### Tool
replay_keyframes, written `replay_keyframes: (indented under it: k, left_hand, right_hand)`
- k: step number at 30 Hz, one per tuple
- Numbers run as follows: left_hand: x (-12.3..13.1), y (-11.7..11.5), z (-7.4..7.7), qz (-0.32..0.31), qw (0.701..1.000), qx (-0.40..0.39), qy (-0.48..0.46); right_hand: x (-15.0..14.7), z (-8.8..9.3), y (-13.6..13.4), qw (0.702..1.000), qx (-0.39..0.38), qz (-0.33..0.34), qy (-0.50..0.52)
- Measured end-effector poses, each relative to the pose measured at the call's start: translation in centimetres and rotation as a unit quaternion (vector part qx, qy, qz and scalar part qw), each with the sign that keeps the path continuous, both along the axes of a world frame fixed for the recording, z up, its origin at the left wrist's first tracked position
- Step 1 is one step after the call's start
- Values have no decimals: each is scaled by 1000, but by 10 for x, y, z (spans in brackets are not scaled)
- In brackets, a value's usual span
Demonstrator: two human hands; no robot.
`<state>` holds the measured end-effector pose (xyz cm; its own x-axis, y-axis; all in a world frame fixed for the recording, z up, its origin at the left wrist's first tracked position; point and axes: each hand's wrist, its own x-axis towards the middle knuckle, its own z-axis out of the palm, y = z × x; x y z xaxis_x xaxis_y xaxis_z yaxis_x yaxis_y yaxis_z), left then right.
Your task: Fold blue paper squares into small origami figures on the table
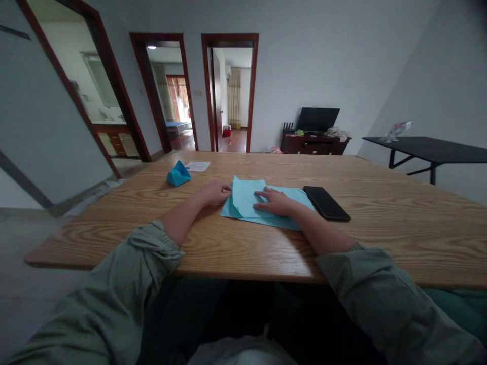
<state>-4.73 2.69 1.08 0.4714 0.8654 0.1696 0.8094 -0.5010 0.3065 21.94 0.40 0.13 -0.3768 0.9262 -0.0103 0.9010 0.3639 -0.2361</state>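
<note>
A light blue sheet of paper [247,197] lies partly folded on the wooden table, its left part doubled over and slightly lifted at the left edge. At that edge is my left hand [216,193], its fingers closed in a pinch on the paper. My right hand [279,202] rests on top of the folded layer, fingers spread, pressing on it and not gripping. Under my right wrist the unfolded part of the sheet reaches toward a black smartphone [326,203].
A folded blue paper shape [178,174] stands at the table's left, with a white printed card [198,166] behind it. The wooden table [399,223] has its near edge close to my body. Beyond it are a TV stand [315,145] and a black side table [429,147].
</note>
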Motion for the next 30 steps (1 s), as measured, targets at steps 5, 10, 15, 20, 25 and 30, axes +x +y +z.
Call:
replay_keyframes:
  k: [5,10,15,20,25,30]
  left_hand:
    - [2,-2,0,20,997,18,-77]
    - [22,-5,-1,-45,999,-17,-3]
    - [15,8,-12,-46,996,-58,53]
    - [8,6,-14,-47,996,-60,54]
    - [7,5,-13,-55,995,-65,57]
    - [1,12,-18,-75,994,-75,31]
  right_hand:
    - [4,2,-2,1000,-19,6,-6]
    - [7,1,2,1000,-2,23,6]
    - [25,1,8,999,17,-8,38]
    - [39,0,9,999,29,5,44]
    - [36,3,4,994,22,65,80]
    - [30,10,-3,986,-21,101,129]
